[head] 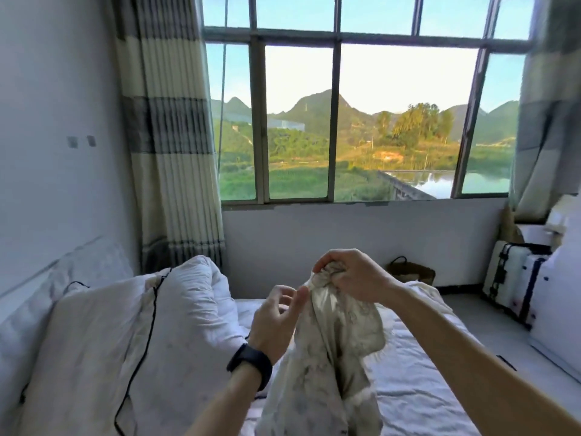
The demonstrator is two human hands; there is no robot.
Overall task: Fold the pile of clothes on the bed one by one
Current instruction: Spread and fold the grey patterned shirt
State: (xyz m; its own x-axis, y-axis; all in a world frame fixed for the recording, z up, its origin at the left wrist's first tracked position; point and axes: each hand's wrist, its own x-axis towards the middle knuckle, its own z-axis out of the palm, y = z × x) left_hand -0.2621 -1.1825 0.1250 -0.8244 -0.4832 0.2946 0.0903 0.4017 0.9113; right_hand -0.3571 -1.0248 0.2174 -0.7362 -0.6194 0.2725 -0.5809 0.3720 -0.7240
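Okay: garment (333,341) hanging from right hand (352,278), left hand (276,319) loose beside it

Far left, a white duvet (176,309) is heaped on the bed (418,372), with a thin black cable (151,325) running down over it. The left hand is raised at centre, black wristband (250,365) on the wrist. Its fingers are loosely curled, with a clear gap between them and the thumb. The thumb tip sits right at the garment's upper edge; cannot tell if it actually touches, and nothing is gripped. The hands are close together but not joined.

The garment is cream fabric with a faint grey print. Its long axis is near vertical: the bunched top points up at the right hand, and the rest drops in loose folds to the bottom edge of the frame, above the bed. The lower end is out of view.

The right hand is slightly higher and just right of the left, fingers curled tight round the gathered top of the garment and carrying its weight.

Further right, more pale cloth (424,297) lies on the bed. A dark basket (412,272) sits on the floor under the window (345,121), and a white suitcase (515,278) stands at far right.
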